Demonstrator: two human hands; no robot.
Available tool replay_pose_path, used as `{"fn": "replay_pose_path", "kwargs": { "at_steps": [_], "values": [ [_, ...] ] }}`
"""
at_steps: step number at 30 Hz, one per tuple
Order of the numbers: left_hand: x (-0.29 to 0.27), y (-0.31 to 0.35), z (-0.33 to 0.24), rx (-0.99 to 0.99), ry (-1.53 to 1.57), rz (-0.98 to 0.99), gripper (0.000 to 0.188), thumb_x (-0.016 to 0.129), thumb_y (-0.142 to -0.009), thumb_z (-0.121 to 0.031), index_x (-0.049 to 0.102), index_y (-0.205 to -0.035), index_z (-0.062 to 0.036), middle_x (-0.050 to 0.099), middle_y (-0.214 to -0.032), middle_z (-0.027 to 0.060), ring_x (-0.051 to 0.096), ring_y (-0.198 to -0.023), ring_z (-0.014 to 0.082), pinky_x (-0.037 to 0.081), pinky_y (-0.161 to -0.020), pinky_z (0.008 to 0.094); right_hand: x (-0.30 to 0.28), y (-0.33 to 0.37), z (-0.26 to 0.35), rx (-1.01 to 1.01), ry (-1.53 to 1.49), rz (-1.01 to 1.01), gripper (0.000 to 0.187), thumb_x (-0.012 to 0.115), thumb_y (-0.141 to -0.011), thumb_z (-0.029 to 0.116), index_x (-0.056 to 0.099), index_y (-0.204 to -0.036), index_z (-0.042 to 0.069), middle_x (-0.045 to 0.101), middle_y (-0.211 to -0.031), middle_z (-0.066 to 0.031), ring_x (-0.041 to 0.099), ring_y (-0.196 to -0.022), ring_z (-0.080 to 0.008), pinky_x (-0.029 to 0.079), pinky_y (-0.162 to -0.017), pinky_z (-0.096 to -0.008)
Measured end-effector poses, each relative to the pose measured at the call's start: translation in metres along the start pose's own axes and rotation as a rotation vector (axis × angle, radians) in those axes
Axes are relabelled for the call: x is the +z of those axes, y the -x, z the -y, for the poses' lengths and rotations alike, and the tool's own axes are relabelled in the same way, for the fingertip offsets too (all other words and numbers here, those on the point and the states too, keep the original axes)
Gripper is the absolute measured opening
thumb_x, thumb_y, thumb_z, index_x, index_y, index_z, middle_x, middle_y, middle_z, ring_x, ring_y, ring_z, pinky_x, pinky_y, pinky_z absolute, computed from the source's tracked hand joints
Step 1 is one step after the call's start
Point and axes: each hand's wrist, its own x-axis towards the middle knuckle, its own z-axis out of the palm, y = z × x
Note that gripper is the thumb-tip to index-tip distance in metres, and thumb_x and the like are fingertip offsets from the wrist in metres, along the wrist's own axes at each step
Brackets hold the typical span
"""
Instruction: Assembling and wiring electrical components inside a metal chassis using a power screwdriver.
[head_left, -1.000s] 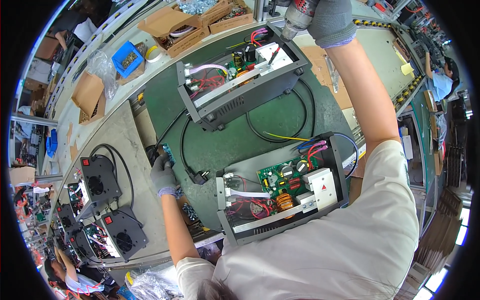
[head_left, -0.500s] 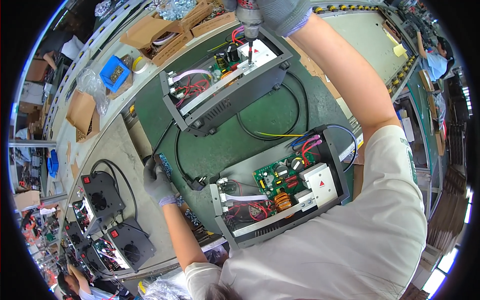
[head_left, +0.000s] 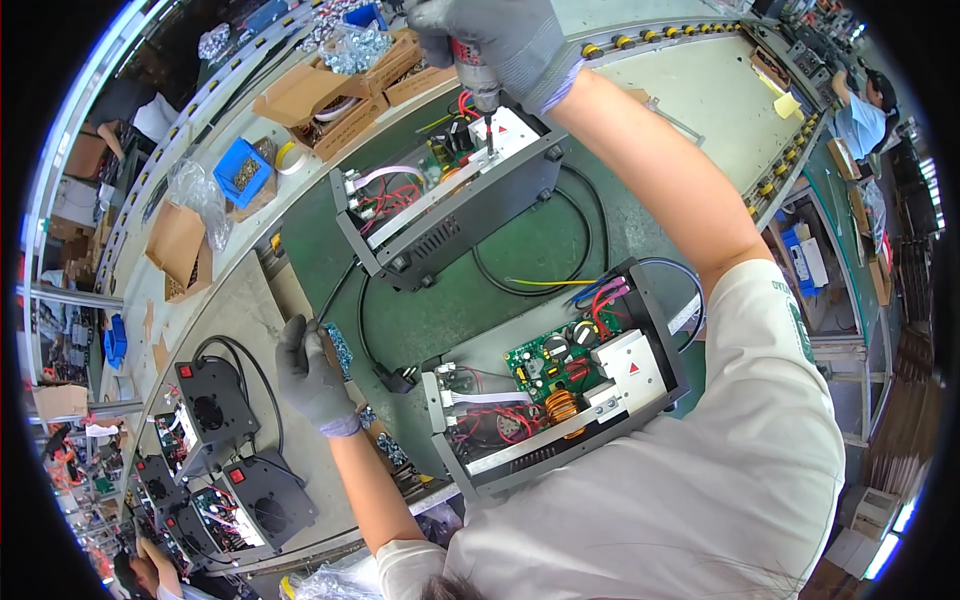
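Note:
My right hand [head_left: 500, 45], in a grey glove, grips a power screwdriver [head_left: 478, 75]. Its bit points down at the metal edge by the white plate inside the far open-topped device [head_left: 440, 235]. At left, my gloved left hand [head_left: 315, 380] is raised with fingers curled together; whatever they may hold is hidden. Beside it lies a small box of bluish screws [head_left: 338, 343], and a dark cable runs close to its fingertips. Nearer to me sits a second open device [head_left: 560, 440] with a green circuit board [head_left: 530, 360], a copper coil [head_left: 562, 405] and red wires.
Several black devices with red switches [head_left: 265, 495] stand at lower left. A power plug [head_left: 400, 378] lies on the green work surface [head_left: 450, 300]. A blue bin of screws [head_left: 242, 172] and open cardboard boxes [head_left: 180, 250] line the far left. Other people work at the edges.
My left hand has drawn slightly left, off the screw box, its fingers curling in. My right hand and screwdriver appear slightly farther left, the bit still at the far device.

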Motion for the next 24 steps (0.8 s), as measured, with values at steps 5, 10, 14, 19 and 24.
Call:
{"fn": "replay_pose_path", "kwargs": {
  "at_steps": [5,10,14,19,24],
  "values": [
    [0.015,0.015,-0.044,0.030,0.067,0.021,0.029,0.060,-0.097,0.000,0.061,-0.124,0.0111,0.069,-0.115,0.0177,0.068,-0.104,0.0221,0.054,-0.092,0.0311,0.000,-0.005,-0.011,-0.166,0.081,-0.065,0.035,0.075,-0.087,0.010,0.060,-0.119,0.005,0.067,-0.093,-0.0094,0.067,-0.073,-0.0218,0.057,-0.057,-0.0349],
    [0.019,0.038,-0.093,0.129,0.087,0.124,0.035,0.063,-0.098,-0.010,0.060,-0.126,0.0113,0.067,-0.120,0.0177,0.065,-0.109,0.0234,0.051,-0.096,0.0327,0.010,0.014,0.016,-0.173,-0.170,-0.075,0.020,0.080,-0.079,0.001,0.067,-0.093,-0.005,0.071,-0.079,-0.0131,0.071,-0.068,-0.0209,0.059,-0.055,-0.0336],
    [0.047,0.057,-0.161,0.590,-0.065,0.260,0.070,0.071,-0.093,-0.040,0.050,-0.139,0.0090,0.057,-0.136,0.0185,0.056,-0.124,0.0261,0.043,-0.107,0.0383,0.033,0.079,0.060,-0.137,-0.220,0.163,0.019,0.065,-0.090,0.016,0.071,-0.089,-0.002,0.070,-0.080,-0.0107,0.068,-0.072,-0.0167,0.055,-0.068,-0.0295],
    [0.047,0.098,-0.194,0.139,0.273,0.745,0.081,0.086,-0.080,-0.038,0.051,-0.139,0.0052,0.060,-0.132,0.0140,0.058,-0.118,0.0200,0.045,-0.103,0.0354,0.058,0.178,0.077,0.309,-0.391,0.276,0.023,0.080,-0.085,0.020,0.073,-0.101,0.005,0.074,-0.097,-0.0046,0.070,-0.087,-0.0110,0.057,-0.080,-0.0287],
    [0.021,0.126,-0.186,0.376,-0.325,0.494,0.053,0.084,-0.076,-0.023,0.064,-0.121,-0.0021,0.072,-0.101,0.0177,0.072,-0.091,0.0265,0.055,-0.083,0.0340,0.012,0.202,0.121,0.161,0.726,0.877,0.024,0.077,-0.085,0.021,0.073,-0.097,0.001,0.071,-0.099,-0.0119,0.068,-0.086,-0.0222,0.053,-0.076,-0.0322]
  ]
}}
